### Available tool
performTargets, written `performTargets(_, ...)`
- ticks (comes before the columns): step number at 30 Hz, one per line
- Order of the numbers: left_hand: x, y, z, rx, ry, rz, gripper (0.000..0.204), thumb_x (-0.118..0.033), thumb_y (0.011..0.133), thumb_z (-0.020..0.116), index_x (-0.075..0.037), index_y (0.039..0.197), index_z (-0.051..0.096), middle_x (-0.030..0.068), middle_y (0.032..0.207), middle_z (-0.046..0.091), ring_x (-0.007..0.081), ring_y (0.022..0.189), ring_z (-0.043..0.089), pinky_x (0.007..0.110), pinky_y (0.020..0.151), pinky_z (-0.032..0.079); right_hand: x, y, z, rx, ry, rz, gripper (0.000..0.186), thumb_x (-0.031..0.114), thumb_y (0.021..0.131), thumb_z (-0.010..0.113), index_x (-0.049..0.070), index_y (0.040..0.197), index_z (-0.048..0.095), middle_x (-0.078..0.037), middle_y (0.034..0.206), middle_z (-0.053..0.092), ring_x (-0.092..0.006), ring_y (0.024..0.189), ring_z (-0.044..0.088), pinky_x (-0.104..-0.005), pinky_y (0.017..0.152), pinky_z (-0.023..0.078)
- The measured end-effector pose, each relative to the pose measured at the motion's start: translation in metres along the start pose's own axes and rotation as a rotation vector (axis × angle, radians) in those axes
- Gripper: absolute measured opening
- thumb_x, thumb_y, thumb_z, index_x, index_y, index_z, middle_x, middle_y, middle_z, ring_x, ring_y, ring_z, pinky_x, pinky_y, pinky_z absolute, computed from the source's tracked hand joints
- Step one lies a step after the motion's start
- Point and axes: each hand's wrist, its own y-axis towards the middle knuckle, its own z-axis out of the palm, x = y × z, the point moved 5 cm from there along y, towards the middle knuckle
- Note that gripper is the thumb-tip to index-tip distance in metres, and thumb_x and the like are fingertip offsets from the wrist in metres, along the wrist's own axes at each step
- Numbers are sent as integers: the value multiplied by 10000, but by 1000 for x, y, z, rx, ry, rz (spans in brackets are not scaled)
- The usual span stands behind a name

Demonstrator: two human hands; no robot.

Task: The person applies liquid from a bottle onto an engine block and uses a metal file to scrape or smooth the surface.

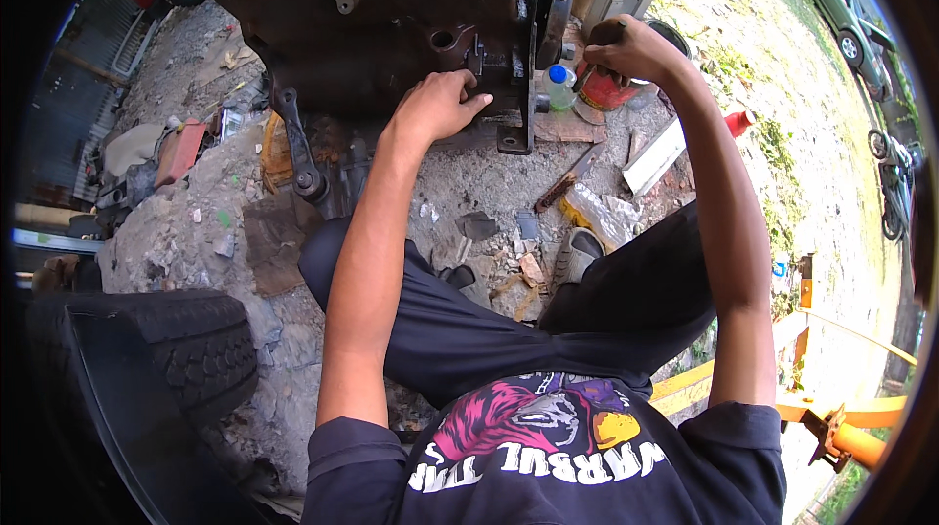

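A large dark engine block, greasy brown-black, stands before me. My left hand rests against its lower side, below a round hole, with the thumb stretched out and the fingers bent over the surface; it holds nothing visible. To the right, my right hand is closed on a dark piece above a red can. Its fingers hide most of that piece, so I cannot tell its kind. Beside the can stands a clear bottle with a blue cap. A metal arm with a round end hangs below the block's left side.
A brush and a crumpled clear plastic bottle lie on the rubble ground between my feet and the block. A white channel-shaped piece lies further right. A tyre is at my lower left, and yellow metal bars at lower right.
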Motion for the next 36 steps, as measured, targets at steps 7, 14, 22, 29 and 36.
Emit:
performTargets(7, 10, 7, 41, 205, 155, 14, 446, -344, 881, 669, 24, 1133, 646, 208, 1018, 701, 361, 987, 667, 421, 862, 518, -126, 33, 112, 272, 115, 323, 232, 220, 767, 759, -5, 815, 735, -68, 720, 698, -164, 579, 638, -289, 527, 503)
performTargets(14, 6, 9, 53, 285, 199, 15, 454, -327, 882, 664, 30, 1161, 626, 221, 1043, 691, 364, 1009, 658, 430, 875, 511, -191, 21, 168, 210, -286, 368, 425, 288, 696, 840, -54, 914, 711, -194, 896, 720, -293, 821, 716, -403, 723, 586)
performTargets(22, 3, 13, 48, 235, 174, -11, 449, -345, 882, 668, 12, 1151, 632, 214, 1039, 694, 368, 999, 661, 437, 869, 510, -230, -26, 270, 642, -562, 360, 593, 445, 632, 872, 30, 1031, 732, -162, 1058, 714, -308, 980, 686, -395, 857, 558)
performTargets(29, -3, 10, 49, 286, 191, -8, 441, -387, 900, 642, -24, 1151, 629, 217, 1107, 672, 381, 1089, 617, 456, 932, 486, -273, -21, 302, 547, -452, 291, 602, 437, 633, 862, -7, 1000, 686, -164, 980, 720, -300, 920, 691, -404, 797, 561)
performTargets(36, 2, 2, 42, 273, 185, -13, 460, -392, 895, 650, -29, 1176, 627, 207, 1132, 668, 367, 1110, 611, 451, 944, 480, -263, -14, 260, 880, -390, 534, 758, 648, 672, 775, 47, 1128, 708, -125, 1164, 689, -289, 1024, 667, -395, 880, 538)
